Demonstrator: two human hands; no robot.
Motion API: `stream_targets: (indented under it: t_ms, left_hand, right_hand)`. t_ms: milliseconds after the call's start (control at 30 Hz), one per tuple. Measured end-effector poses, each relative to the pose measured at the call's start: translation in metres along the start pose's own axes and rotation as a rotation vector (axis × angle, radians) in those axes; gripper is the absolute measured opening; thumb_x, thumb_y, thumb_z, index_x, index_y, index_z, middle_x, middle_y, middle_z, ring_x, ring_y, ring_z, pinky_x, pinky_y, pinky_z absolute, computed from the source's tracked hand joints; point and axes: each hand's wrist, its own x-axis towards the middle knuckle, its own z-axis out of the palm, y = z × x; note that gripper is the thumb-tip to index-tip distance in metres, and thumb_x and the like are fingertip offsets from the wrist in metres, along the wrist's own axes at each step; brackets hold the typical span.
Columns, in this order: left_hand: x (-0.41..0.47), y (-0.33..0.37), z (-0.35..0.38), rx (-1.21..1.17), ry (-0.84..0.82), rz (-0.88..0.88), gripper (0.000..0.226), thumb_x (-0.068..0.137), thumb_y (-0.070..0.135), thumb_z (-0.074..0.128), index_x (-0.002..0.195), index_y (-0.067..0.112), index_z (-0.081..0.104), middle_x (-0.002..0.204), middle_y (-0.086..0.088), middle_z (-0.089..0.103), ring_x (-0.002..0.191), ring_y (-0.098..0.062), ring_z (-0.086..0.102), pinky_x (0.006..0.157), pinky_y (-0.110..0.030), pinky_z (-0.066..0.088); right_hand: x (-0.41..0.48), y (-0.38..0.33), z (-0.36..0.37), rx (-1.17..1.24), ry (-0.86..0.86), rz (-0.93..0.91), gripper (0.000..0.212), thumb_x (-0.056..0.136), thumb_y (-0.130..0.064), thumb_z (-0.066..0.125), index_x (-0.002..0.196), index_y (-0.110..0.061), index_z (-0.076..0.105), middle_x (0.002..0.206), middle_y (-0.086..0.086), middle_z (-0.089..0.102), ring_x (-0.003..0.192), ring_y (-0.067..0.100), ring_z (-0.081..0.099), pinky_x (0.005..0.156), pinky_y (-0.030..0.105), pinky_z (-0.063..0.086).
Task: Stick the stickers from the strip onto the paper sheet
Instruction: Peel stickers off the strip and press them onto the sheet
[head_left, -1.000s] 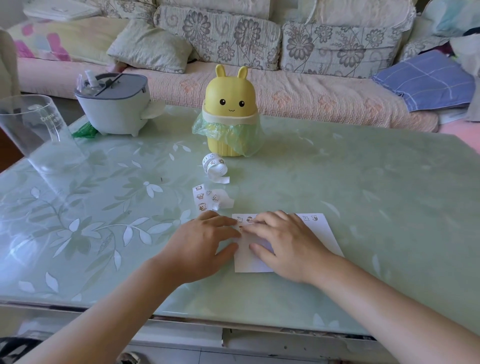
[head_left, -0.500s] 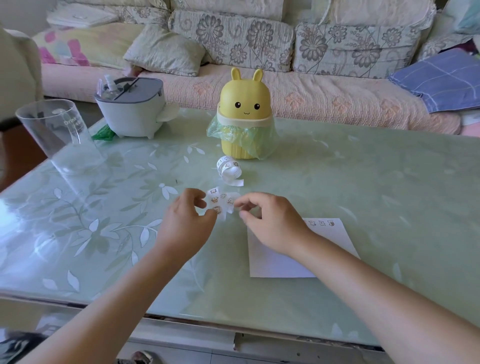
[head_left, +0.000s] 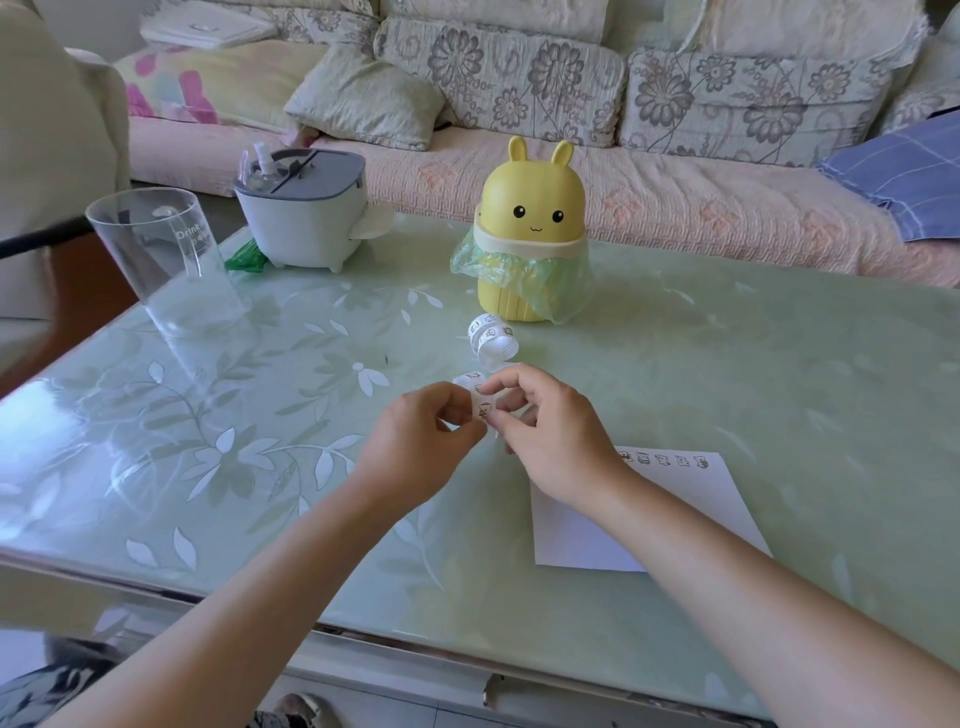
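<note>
Both hands meet above the table's middle around a short white sticker strip printed with small cartoon pictures. My left hand pinches its lower end, and my right hand pinches it with thumb and forefinger from the right. The white paper sheet lies flat to the right, partly under my right forearm, with a row of several stickers along its far edge. A curled roll of more stickers lies just beyond the hands.
A yellow bunny-shaped bin with a green bag liner stands behind the roll. A clear plastic cup and a grey-lidded white container stand at the far left. A sofa runs along the back. The green glass table ends close to me.
Both hands left the paper sheet, moved left and forward, and picked up the loose strip from the table. They now hold it pinched between them.
</note>
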Motion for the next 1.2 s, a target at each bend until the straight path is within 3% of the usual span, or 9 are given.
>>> stream_targets:
  t_ms: [133,233,433,600,733,833,1033,1133,1200]
  left_hand:
    - [0.000,0.000,0.000,-0.089,-0.032,-0.033,0.010,0.084,0.022,0.072,0.078,0.025,0.064,0.065,0.015,0.057,0.051,-0.001,0.047,0.050,-0.013,0.035]
    - [-0.001,0.005,-0.001,-0.176,-0.055,-0.103,0.009,0.087,0.020,0.065,0.078,0.021,0.066,0.062,0.012,0.058,0.053,-0.006,0.046,0.053,-0.022,0.036]
    - [-0.003,0.010,-0.004,-0.310,-0.042,-0.186,0.026,0.092,0.035,0.059,0.072,0.023,0.070,0.082,-0.009,0.070,0.067,-0.012,0.056,0.060,-0.025,0.038]
    - [-0.004,0.014,-0.004,-0.368,-0.032,-0.264,0.023,0.091,0.033,0.062,0.076,0.020,0.075,0.065,0.012,0.067,0.063,-0.004,0.058,0.046,-0.011,0.035]
    - [-0.004,0.015,-0.005,-0.454,-0.054,-0.308,0.021,0.088,0.031,0.064,0.079,0.016,0.076,0.083,0.000,0.074,0.070,-0.012,0.061,0.065,-0.024,0.041]
    - [-0.004,0.017,-0.006,-0.504,-0.058,-0.344,0.019,0.089,0.026,0.064,0.078,0.015,0.076,0.075,0.002,0.072,0.068,-0.012,0.059,0.062,-0.021,0.040]
    - [-0.003,0.014,-0.004,-0.454,-0.015,-0.389,0.020,0.089,0.027,0.063,0.079,0.015,0.076,0.072,0.005,0.072,0.067,-0.012,0.059,0.063,-0.023,0.042]
    - [0.000,0.008,-0.001,-0.312,0.044,-0.364,0.026,0.091,0.032,0.061,0.074,0.017,0.074,0.072,0.000,0.069,0.065,-0.014,0.059,0.056,-0.023,0.041]
    - [0.003,0.005,0.001,-0.191,0.071,-0.316,0.028,0.092,0.036,0.059,0.074,0.019,0.071,0.067,-0.001,0.063,0.061,-0.016,0.056,0.053,-0.025,0.038]
  right_hand:
    - [0.000,-0.001,-0.001,0.004,0.055,-0.007,0.019,0.087,-0.022,0.075,0.088,-0.039,0.067,0.080,-0.014,0.066,0.063,0.022,0.063,0.070,0.032,0.053]
    - [0.000,-0.001,-0.003,-0.014,0.077,-0.022,0.016,0.083,-0.028,0.081,0.086,-0.038,0.069,0.078,-0.021,0.069,0.057,0.015,0.062,0.067,0.030,0.054]
    - [-0.005,-0.004,-0.004,-0.097,0.110,-0.099,0.012,0.082,-0.030,0.081,0.091,-0.032,0.074,0.076,-0.020,0.071,0.056,-0.002,0.057,0.061,0.021,0.045]
    - [-0.006,-0.006,-0.003,-0.224,0.165,-0.119,0.009,0.083,-0.036,0.078,0.093,-0.036,0.077,0.084,-0.022,0.073,0.059,-0.006,0.054,0.057,0.013,0.036]
    - [-0.006,-0.002,-0.001,-0.305,0.229,-0.243,0.009,0.082,-0.032,0.079,0.088,-0.037,0.076,0.083,-0.019,0.070,0.061,-0.004,0.050,0.055,0.014,0.034]
    - [-0.005,0.001,0.003,-0.344,0.277,-0.323,0.011,0.080,-0.026,0.081,0.085,-0.034,0.076,0.082,-0.016,0.066,0.063,0.004,0.045,0.052,0.021,0.036]
    - [-0.007,0.002,0.003,-0.319,0.175,-0.341,0.008,0.082,-0.026,0.078,0.083,-0.033,0.074,0.087,-0.015,0.063,0.058,-0.006,0.048,0.054,0.021,0.038]
    - [-0.007,-0.002,-0.001,-0.196,0.113,-0.226,0.011,0.080,-0.024,0.078,0.076,-0.032,0.072,0.088,-0.015,0.062,0.060,0.007,0.054,0.061,0.027,0.047]
    - [-0.007,-0.004,-0.009,-0.090,0.091,-0.112,0.016,0.080,-0.021,0.079,0.071,-0.032,0.071,0.079,-0.021,0.063,0.057,0.009,0.053,0.061,0.024,0.045]
